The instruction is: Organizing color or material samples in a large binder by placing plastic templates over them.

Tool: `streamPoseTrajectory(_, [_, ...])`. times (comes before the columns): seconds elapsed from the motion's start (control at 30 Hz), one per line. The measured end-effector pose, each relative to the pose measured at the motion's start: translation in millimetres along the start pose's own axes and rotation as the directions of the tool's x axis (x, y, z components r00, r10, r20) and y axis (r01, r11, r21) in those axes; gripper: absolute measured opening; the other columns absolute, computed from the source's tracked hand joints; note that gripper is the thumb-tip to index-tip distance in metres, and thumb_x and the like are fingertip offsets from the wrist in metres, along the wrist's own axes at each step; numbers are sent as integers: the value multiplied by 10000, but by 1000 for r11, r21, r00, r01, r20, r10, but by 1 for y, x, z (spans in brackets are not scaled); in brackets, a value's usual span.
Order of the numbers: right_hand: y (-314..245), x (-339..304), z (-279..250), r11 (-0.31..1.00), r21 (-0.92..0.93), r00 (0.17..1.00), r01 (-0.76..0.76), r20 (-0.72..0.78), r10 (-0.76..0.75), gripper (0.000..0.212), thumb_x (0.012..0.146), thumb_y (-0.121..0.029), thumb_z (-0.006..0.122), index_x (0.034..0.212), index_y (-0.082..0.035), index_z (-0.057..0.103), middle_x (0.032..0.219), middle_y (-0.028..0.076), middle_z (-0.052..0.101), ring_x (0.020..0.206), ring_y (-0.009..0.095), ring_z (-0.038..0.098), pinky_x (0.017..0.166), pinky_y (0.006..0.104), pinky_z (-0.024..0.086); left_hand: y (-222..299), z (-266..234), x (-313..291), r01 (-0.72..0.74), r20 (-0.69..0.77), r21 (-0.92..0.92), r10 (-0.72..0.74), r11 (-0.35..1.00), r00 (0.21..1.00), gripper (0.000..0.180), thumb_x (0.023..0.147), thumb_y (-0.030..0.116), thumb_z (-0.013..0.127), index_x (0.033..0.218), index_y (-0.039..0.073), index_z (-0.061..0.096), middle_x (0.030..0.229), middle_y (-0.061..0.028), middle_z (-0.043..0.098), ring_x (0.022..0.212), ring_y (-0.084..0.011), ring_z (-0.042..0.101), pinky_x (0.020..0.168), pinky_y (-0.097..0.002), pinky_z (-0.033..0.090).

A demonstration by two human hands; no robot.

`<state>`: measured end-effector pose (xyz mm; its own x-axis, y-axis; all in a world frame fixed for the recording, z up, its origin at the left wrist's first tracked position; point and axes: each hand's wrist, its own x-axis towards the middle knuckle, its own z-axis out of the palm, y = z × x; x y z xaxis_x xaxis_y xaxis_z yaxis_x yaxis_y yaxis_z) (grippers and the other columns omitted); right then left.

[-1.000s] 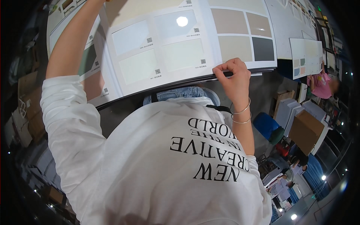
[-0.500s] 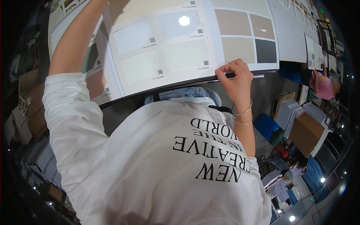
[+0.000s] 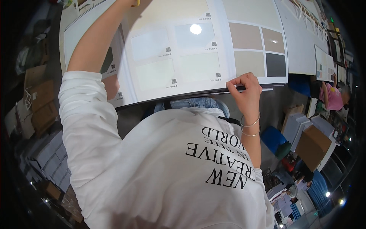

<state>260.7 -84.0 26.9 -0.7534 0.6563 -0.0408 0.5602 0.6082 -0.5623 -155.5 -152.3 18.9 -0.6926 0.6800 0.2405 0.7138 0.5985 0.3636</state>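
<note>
A large colour sample book (image 3: 198,84) lies spread on the white table, its pages bearing pale, beige and dark grey swatches with small square codes. At the book's near edge, right of the middle, my right hand (image 3: 247,91) has thumb and forefinger pinched together on a page's edge; two thin bangles circle the wrist. My left forearm reaches over the left pages, and the hand itself lies beyond the upper edge of the picture. A bit of yellow shows by that wrist. A green swatch and a reddish one (image 3: 111,86) are partly hidden behind this arm.
The white table (image 3: 303,49) continues right, toward another swatch book (image 3: 324,63) with a person in pink (image 3: 332,97) beside it. Blue stools (image 3: 272,138), a brown carton (image 3: 313,148) and white stacks stand at the right. More cartons (image 3: 42,105) are at the left.
The whole view has shifted, so the book and both arms sit lower and further right. My right hand keeps its pinch at the near edge. Yellow now shows by the left wrist.
</note>
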Motion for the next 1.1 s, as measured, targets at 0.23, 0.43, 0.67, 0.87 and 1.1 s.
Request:
streamPoseTrajectory(0.23, [-8,8,-1,982,190,996,-9,-82,25,345,722,-125,769,1032,-53,637,963,95,630,896,247,595,767,341,456,-24,23,7,-81,2,48,81,996,997,353,777,324,733,1061,119,696,1128,-108,625,1093,-299,557,983,-447,389])
streamPoseTrajectory(0.43, [-40,19,8,908,-172,923,383,119,-366,658,864,-309,631,1432,-78,393,1501,111,380,1398,304,328,1101,558,204,-77,31,5,94,-155,-23,-97,995,983,320,889,300,622,1124,87,657,1211,-115,608,1126,-330,550,986,-439,404])
streamPoseTrajectory(0.67, [-79,61,52,733,-198,747,651,339,-572,680,897,-440,552,1433,-53,392,1523,92,351,1423,244,298,1142,580,147,-159,29,-23,325,-23,21,-325,945,945,390,952,466,431,1137,236,685,1106,-49,688,1063,-262,619,976,-408,402])
streamPoseTrajectory(0.87, [-84,98,83,735,-286,787,615,286,-547,708,913,-448,522,1446,-12,358,1531,117,336,1423,241,301,1152,554,145,-151,24,-30,301,-65,-294,-333,907,941,351,952,402,445,1000,217,739,985,-73,711,949,-283,643,955,-372,429])
streamPoseTrajectory(1.1, [-136,99,119,625,-48,581,779,429,-692,649,931,-390,502,1443,-16,368,1532,112,334,1423,233,300,1164,531,146,-146,23,-32,292,-93,-229,-319,929,943,408,980,377,376,983,202,744,994,-62,708,981,-285,607,1034,-398,353])
